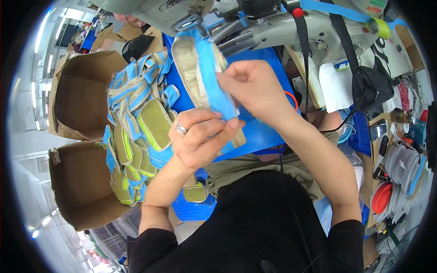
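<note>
A beige fabric piece (185, 63) with a light blue fabric strip (209, 75) along it runs down from the presser foot area of the sewing machine (273, 34). My left hand (196, 136), with a ring on one finger, pinches the strip's lower end between thumb and fingers. Higher up, my right hand (255, 88) is closed in a pinch at the strip's right edge. White lining or threads show along that edge. The needle cannot be made out. Under the work lies a blue work surface (277, 73).
Left of the work hangs a heap of beige and blue sewn pieces (139, 95) with green-edged panels. Beyond it stand two open cardboard boxes (57, 98) (63, 193). At right are a black pouch (373, 84), white paper (334, 86) and stacked reels (398, 166).
</note>
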Available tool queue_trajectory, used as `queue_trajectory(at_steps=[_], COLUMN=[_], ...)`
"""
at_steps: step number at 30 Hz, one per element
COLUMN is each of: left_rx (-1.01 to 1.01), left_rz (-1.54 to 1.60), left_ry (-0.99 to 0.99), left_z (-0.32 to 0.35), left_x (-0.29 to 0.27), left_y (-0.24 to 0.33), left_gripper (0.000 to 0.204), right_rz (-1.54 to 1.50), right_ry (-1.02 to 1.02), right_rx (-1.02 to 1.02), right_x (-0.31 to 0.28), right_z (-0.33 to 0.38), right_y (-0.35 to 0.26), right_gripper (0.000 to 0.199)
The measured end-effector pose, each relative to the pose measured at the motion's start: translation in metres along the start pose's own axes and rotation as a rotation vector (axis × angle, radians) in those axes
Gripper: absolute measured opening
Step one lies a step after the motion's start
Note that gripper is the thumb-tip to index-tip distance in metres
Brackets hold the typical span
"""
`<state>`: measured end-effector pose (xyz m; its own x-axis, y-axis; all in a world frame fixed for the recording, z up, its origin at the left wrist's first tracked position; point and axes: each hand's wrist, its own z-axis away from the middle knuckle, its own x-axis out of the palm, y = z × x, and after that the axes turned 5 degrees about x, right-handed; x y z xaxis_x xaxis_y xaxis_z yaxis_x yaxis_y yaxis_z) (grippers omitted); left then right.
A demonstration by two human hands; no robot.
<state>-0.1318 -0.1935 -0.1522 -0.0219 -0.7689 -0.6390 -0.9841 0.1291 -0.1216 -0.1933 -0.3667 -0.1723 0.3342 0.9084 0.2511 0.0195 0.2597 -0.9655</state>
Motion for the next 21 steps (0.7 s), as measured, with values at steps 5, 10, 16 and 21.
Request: queue_trajectory(at_steps=[5, 10, 16, 21], left_rx=[0.01, 0.015, 0.04, 0.075], left_rz=[0.002, -0.01, 0.005, 0.12], left_ry=[-0.006, 0.003, -0.06, -0.163], left_z=[0.001, 0.0, -0.003, -0.01], left_x=[0.001, 0.004, 0.0, -0.013], left_y=[0.0, 0.001, 0.0, 0.001], left_gripper=[0.032, 0.031, 0.025, 0.023], right_rz=[0.0, -0.083, -0.087, -0.117], right_ry=[-0.009, 0.011, 0.009, 0.018], right_rx=[0.006, 0.0, 0.04, -0.002], right_x=[-0.003, -0.001, -0.003, 0.001], right_z=[0.01, 0.002, 0.037, 0.063], right_y=[0.006, 0.003, 0.002, 0.006], right_gripper=[0.027, 0.028, 0.027, 0.023])
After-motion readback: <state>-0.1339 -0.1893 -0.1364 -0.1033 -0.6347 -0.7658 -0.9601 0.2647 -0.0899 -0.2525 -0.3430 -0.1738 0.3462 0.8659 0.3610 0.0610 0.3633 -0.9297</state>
